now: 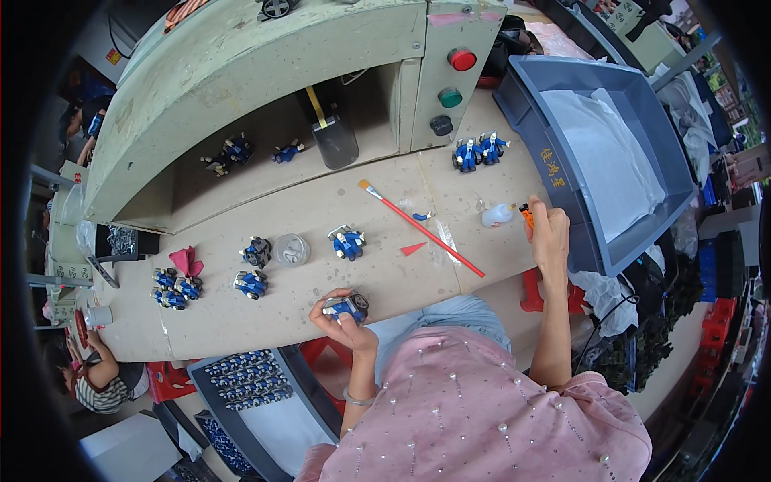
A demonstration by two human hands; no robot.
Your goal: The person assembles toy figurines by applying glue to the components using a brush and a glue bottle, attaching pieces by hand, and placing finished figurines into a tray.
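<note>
Gripping a blue toy figure (347, 308) at the table's (241, 321) near edge, the left hand (341, 317) has its fingers curled round it; the right hand (548, 233), closed on a small orange piece (527, 215), sits far off at two o'clock; a white glue bottle (497, 214) lies just beside it at nine o'clock.

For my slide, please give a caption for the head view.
Left hand holds a blue toy figure; right hand holds an orange-tipped tool beside a grey bin.
</note>
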